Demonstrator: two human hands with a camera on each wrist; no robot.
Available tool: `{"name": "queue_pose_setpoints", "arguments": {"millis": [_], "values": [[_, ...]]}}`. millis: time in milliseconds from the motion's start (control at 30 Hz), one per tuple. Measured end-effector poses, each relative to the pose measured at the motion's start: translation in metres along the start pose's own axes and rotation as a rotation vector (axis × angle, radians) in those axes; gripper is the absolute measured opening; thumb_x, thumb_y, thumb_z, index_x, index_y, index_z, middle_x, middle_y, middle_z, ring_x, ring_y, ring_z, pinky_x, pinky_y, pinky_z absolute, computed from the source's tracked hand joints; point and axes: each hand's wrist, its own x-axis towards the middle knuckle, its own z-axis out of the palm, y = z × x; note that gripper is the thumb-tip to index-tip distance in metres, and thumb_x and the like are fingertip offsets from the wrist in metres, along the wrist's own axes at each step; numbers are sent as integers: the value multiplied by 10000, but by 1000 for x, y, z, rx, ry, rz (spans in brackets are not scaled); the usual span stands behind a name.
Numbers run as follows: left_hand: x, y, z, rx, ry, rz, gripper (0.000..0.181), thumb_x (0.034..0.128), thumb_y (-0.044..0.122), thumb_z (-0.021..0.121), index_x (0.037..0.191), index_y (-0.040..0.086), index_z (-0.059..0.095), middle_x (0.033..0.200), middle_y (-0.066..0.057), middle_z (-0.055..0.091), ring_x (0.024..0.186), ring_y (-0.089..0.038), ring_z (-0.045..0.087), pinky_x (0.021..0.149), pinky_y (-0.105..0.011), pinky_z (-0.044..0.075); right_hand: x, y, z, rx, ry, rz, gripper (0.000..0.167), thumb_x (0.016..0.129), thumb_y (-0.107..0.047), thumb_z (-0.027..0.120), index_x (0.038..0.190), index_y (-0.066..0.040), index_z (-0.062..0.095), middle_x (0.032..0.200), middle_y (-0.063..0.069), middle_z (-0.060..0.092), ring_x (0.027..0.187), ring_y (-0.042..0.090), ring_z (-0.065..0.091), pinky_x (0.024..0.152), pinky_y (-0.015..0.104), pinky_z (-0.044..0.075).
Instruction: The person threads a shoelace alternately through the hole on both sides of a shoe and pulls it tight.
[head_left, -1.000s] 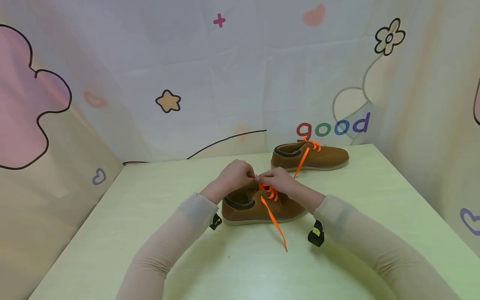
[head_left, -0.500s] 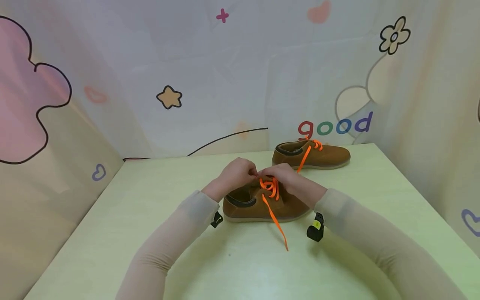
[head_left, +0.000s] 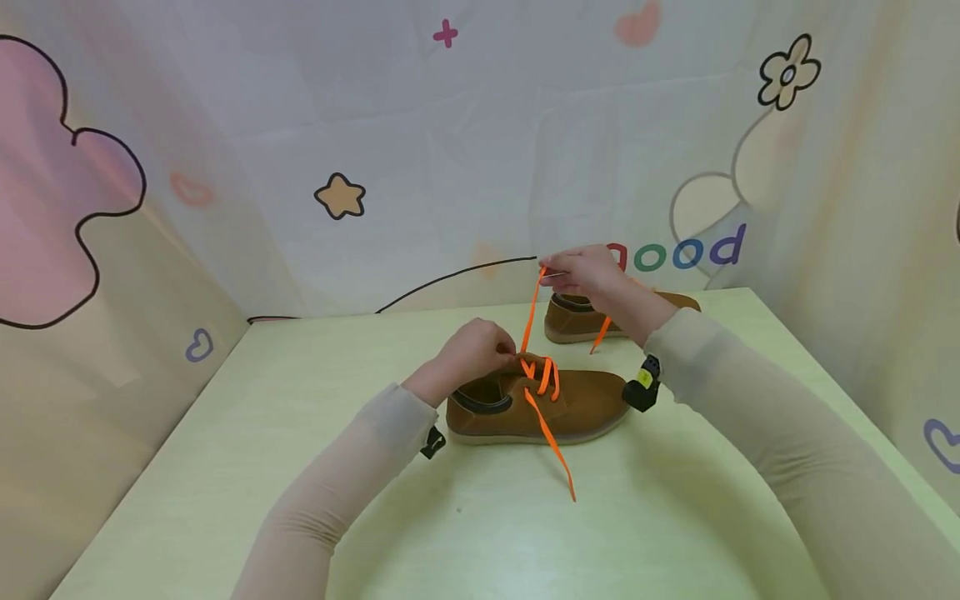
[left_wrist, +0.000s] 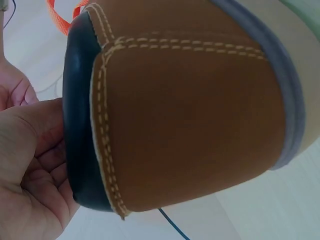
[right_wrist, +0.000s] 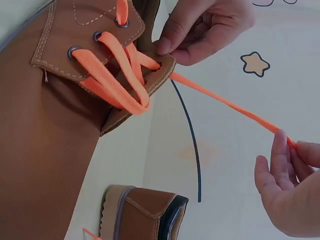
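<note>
A brown shoe (head_left: 585, 400) with orange laces sits on the table, toe to the right. My left hand (head_left: 476, 346) pinches the upper edge of its far eyelet flap (right_wrist: 162, 67), as the right wrist view shows. Raised above the shoe, my right hand (head_left: 588, 271) pinches the far end of the orange shoelace (head_left: 532, 312). That lace runs taut from the flap's top eyelet up to my fingertips. The near lace end (head_left: 555, 450) hangs down over the shoe's side onto the table. In the left wrist view, the heel (left_wrist: 185, 125) hides part of my left hand.
A second brown shoe (head_left: 573, 323) with orange laces stands farther back on the table, partly hidden by my right hand and forearm. Behind the pale table (head_left: 337, 358) hangs a printed curtain (head_left: 450, 167).
My right hand has moved from beside the left hand up and away, drawing the orange shoelace out straight. My left hand has stayed at the shoe's flap.
</note>
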Motion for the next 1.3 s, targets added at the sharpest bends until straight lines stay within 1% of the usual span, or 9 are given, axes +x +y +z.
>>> {"name": "queue_pose_setpoints", "arguments": {"millis": [133,233,367,600,667,800,1033,1167,1300], "values": [[-4,-8,-3,-58,-34,-1,192,984,148,673,1095,40,787,1058,-93,797,973,-223,715,924,-348,574,4,5,6,-98,35,-18,382,1058,-213,568,1360,11,634,828,-108,676,722,-1,659,1098,381,519],[-13,-15,-6,-108,-77,-16,317,995,202,668,1253,24,717,1196,-137,760,1089,-263,712,979,-381,566,8,20,10,-222,38,-50,353,1047,-223,592,1339,-37,662,986,1,722,696,25,630,912,292,579],[-34,-20,-10,-148,-141,-53,545,975,289,707,1436,31,578,1408,-152,653,1263,-315,647,1070,-441,524,12,44,14,-394,24,-122,346,1035,-196,610,1335,-30,661,1149,193,740,676,54,598,698,219,513],[-66,-30,-2,-192,-153,-85,833,860,286,841,1540,25,437,1538,-158,535,1379,-366,549,1160,-481,443,6,69,14,-662,-64,-199,406,1056,-271,576,1353,-1,639,1059,199,758,729,187,657,654,265,501],[-73,-33,4,-216,-148,-97,860,843,266,855,1546,19,424,1519,-153,555,1375,-362,554,1161,-484,440,-4,73,11,-748,-83,-242,455,1061,-294,563,1405,3,592,1033,175,760,760,209,674,650,267,498],[-80,-34,18,-228,-96,-109,788,841,230,854,1499,5,484,1373,-132,669,1257,-315,636,1093,-468,499,-40,78,-3,-782,-88,-298,500,1062,-286,557,1459,15,522,1054,180,760,872,281,710,727,338,561],[-73,-29,26,-180,10,-133,644,841,194,850,1410,32,594,1254,-101,733,1149,-268,688,1030,-439,540,-107,85,-42,-755,-75,-299,299,1033,-235,596,1192,-11,713,973,113,732,802,169,606,678,299,501],[-58,-20,33,-168,29,-103,613,854,221,841,1395,47,609,1249,-95,736,1142,-269,691,1028,-436,538,-131,95,-63,-722,-76,-254,273,1047,-214,579,1154,1,708,923,79,713,767,142,614,664,275,519],[-37,-6,40,-178,37,-83,585,881,228,817,1398,52,605,1269,-113,727,1163,-291,686,1033,-453,532,-149,104,-80,-714,-28,-252,251,1054,-216,570,1132,-23,710,880,26,697,762,116,612,651,257,507]]}}
